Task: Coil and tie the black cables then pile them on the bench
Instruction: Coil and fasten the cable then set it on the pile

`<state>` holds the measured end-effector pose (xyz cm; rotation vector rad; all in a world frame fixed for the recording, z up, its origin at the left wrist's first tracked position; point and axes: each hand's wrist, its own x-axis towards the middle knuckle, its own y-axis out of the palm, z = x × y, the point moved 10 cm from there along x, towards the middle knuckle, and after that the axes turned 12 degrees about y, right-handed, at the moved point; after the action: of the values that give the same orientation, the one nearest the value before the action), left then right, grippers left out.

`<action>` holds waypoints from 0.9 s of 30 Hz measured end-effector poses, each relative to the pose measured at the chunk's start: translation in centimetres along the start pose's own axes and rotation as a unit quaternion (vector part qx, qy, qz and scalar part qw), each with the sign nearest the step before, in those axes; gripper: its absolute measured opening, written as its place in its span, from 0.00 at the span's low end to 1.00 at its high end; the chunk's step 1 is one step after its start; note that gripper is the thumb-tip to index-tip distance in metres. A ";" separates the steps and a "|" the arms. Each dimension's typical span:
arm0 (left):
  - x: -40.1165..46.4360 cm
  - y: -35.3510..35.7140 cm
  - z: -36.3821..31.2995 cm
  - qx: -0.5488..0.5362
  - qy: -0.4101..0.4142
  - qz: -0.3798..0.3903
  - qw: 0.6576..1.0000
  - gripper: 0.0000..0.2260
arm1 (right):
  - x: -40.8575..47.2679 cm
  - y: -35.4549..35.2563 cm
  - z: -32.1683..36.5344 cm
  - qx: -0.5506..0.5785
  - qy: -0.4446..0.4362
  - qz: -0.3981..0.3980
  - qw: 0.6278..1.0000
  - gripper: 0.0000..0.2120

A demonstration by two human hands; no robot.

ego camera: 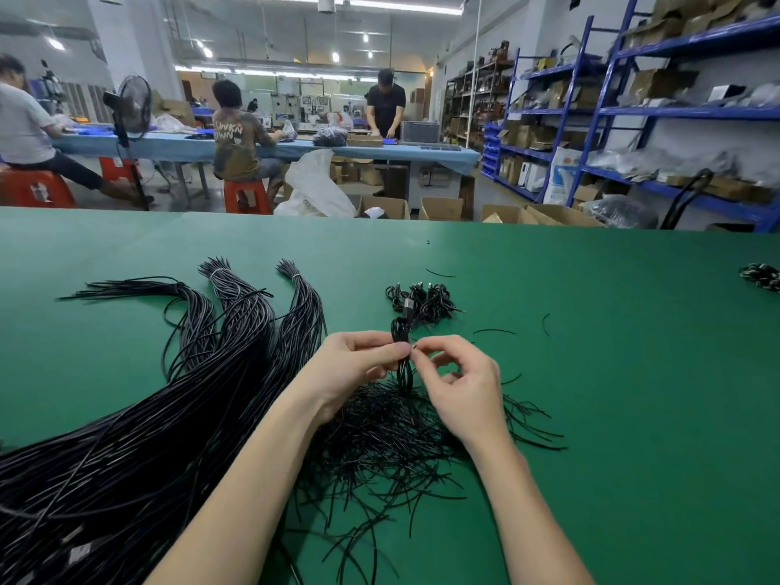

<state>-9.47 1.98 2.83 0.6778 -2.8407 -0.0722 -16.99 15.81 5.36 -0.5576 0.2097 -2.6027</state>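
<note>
My left hand (350, 369) pinches a coiled black cable (402, 331) upright above the green bench (591, 331). My right hand (458, 382) grips a thin black twist tie at the coil's middle, fingers touching the left thumb. Behind the hands lies a small pile of tied coils (424, 299). Long uncoiled black cables (177, 415) fan out across the left of the bench in several bundles. A heap of loose black twist ties (392, 449) lies under and in front of my hands.
A few stray ties (494, 331) lie right of the pile. Another dark bundle (762, 277) sits at the bench's far right edge. Beyond the bench are cardboard boxes, blue shelving, and people working at a blue table.
</note>
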 end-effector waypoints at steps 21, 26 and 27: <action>-0.6 -0.4 1.4 -0.024 -0.085 0.030 0.996 0.18 | -0.2 0.7 -1.2 0.046 0.133 0.109 0.984 0.05; -0.7 0.0 1.3 -0.036 -0.089 0.058 0.994 0.18 | -0.1 0.2 -1.0 0.029 0.111 0.086 0.990 0.02; -0.7 -0.1 1.2 -0.028 -0.083 0.059 0.994 0.17 | 0.0 0.3 -1.2 0.011 0.115 0.085 0.990 0.01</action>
<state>-9.06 2.20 1.51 0.5137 -3.0177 -0.1956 -17.35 15.64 4.22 -0.2187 0.2883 -2.4957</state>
